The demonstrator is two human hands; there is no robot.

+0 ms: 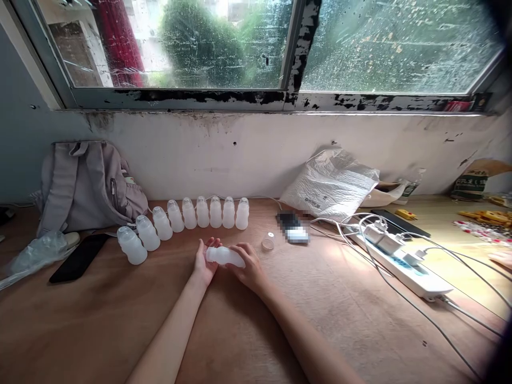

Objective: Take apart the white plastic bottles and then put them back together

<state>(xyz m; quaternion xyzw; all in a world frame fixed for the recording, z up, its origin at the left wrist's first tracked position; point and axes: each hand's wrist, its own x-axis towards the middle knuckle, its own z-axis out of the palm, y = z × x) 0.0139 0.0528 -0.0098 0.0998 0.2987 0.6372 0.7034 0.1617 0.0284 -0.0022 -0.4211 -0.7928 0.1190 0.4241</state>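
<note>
A small translucent white bottle [224, 256] lies sideways between both my hands over the wooden table [280, 320]. My right hand [250, 266] wraps its fingers round the bottle's body. My left hand [205, 261] cups the bottle's neck end with its fingers curled against it. A loose clear cap [268, 244] rests on the table just right of my right hand. Behind my hands, a curved row of several capped white bottles [188, 216] stands upright.
A grey backpack [86, 184] leans on the wall at left, with a black phone [79, 257] and a clear bag [36, 253] near it. To the right are a white plastic bag [332, 184], a dark device [292, 224], and a power strip [400, 261] with chargers and cables.
</note>
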